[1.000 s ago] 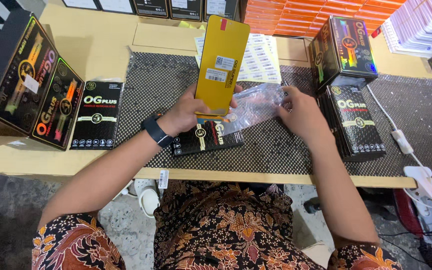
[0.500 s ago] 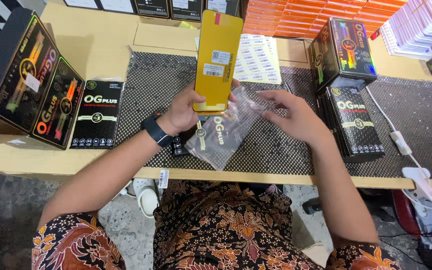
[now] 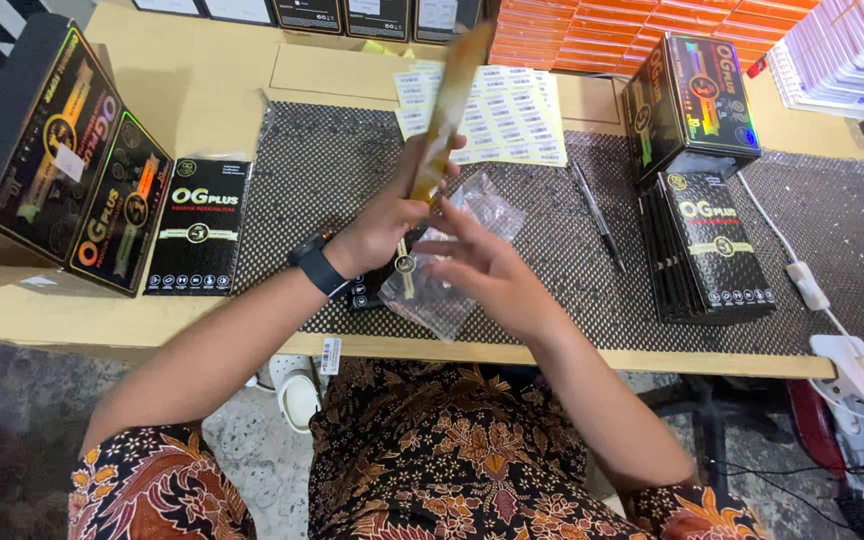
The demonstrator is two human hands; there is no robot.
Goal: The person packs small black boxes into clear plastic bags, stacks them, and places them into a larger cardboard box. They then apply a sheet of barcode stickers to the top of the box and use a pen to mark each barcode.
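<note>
My left hand (image 3: pixel 384 222), with a dark watch on its wrist, grips the lower end of a flat yellow packet (image 3: pixel 444 110) that stands edge-on and blurred. My right hand (image 3: pixel 482 265) is spread over a clear plastic sleeve (image 3: pixel 449 262) lying on the black mesh mat (image 3: pixel 332 170). A flat black packet (image 3: pixel 377 290) lies partly under the sleeve. Whether the right hand's fingers pinch the sleeve is hidden by blur.
A stack of black flat packets (image 3: pixel 714 248) lies at the right, an open black box (image 3: pixel 689 95) behind it. A single black packet (image 3: pixel 200 240) and a tilted display box (image 3: pixel 62 160) are at the left. Label sheets (image 3: pixel 507 110), a pen (image 3: pixel 592 212), a white cable (image 3: pixel 802 270).
The yellow packet has turned from facing me to edge-on. My right hand has moved left, over the clear sleeve, which has dropped lower onto the mat.
</note>
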